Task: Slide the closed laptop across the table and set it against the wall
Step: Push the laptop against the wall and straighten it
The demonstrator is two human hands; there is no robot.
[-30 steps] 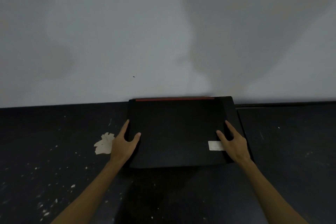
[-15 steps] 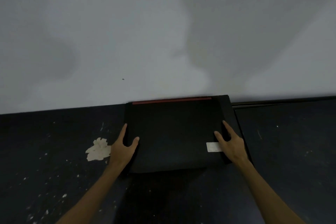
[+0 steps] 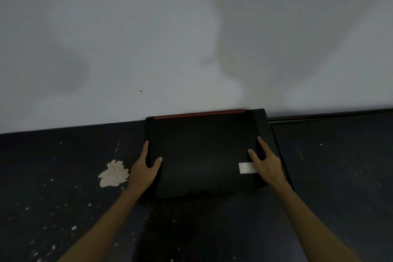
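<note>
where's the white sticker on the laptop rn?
Head view: the white sticker sits on the laptop lid's near-right corner, beside the right hand.

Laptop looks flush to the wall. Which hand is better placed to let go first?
Probably the left hand: it only clasps the closed black laptop's side edge, beside open dark table. The right hand lies on the lid.

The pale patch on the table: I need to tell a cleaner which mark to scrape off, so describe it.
On the dark table, look left of the closed black laptop that sits against the grey wall. Just beyond the left hand lies a ragged cream patch, far bigger than the tiny white specks around it.
</note>
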